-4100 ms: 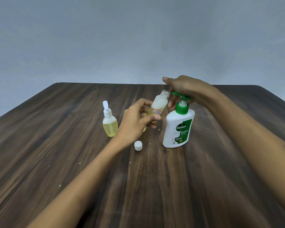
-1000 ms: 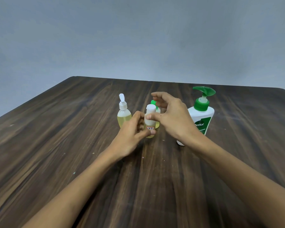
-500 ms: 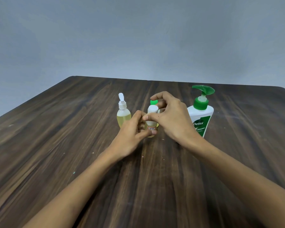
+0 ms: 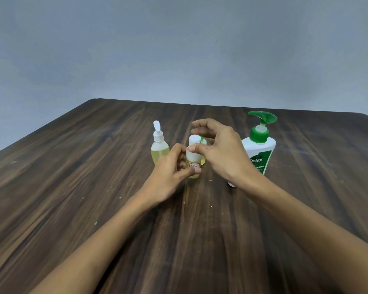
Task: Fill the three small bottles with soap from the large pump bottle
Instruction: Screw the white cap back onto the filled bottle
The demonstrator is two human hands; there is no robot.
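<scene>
A small labelled bottle (image 4: 193, 160) with yellow soap and a white cap stands at the table's middle, and my left hand (image 4: 170, 175) grips its lower body. My right hand (image 4: 219, 151) hovers at the cap with the thumb touching the bottle's neck and the fingers spread above. Right behind it a second small bottle with a green cap (image 4: 203, 141) is mostly hidden. To the left stands a round small bottle (image 4: 159, 148) with a white nozzle top, part full of yellow soap. The large white pump bottle (image 4: 260, 153) with a green pump stands to the right.
The dark wooden table (image 4: 94, 187) carries a few tiny specks. Its far edge runs just behind the bottles, with a plain grey wall beyond. My forearms cross the near half of the table.
Four seconds ago the small bottle was held open under the pump, its cap lying on the table. Now it is capped and upright. Over the last second my right fingers have lifted off the cap.
</scene>
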